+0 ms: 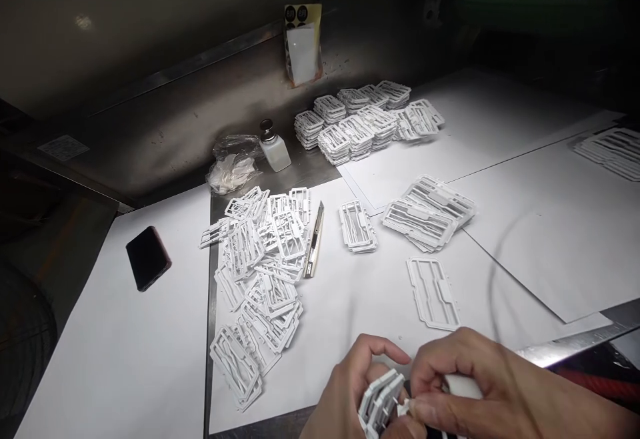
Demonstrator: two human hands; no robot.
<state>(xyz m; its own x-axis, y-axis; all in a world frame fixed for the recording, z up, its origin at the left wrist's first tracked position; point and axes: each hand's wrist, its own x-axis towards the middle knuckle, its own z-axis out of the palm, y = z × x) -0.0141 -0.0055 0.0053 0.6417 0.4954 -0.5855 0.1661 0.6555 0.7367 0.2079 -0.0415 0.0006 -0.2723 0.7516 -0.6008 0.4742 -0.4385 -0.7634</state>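
At the lower edge of the head view, my left hand (345, 379) is closed round a few white plastic frames (377, 402), held together and tilted. My right hand (465, 369) meets it from the right, thumb and forefinger pinched on a small white piece (403, 407) at the frames' edge. Whether that piece is joined to the frames, I cannot tell. A smooth white rounded thing (463, 385) shows within the right hand, mostly hidden by the fingers. Just beyond the hands, a single white frame (434, 292) lies flat on the white paper.
A loose heap of frames (263, 279) lies left, beside a cutter knife (314, 242). Small stacks (357, 225) (425, 215) lie mid-table; neat stacks (360, 125) stand behind. A pump bottle (275, 149), plastic bag (233, 169) and phone (148, 258) are farther left.
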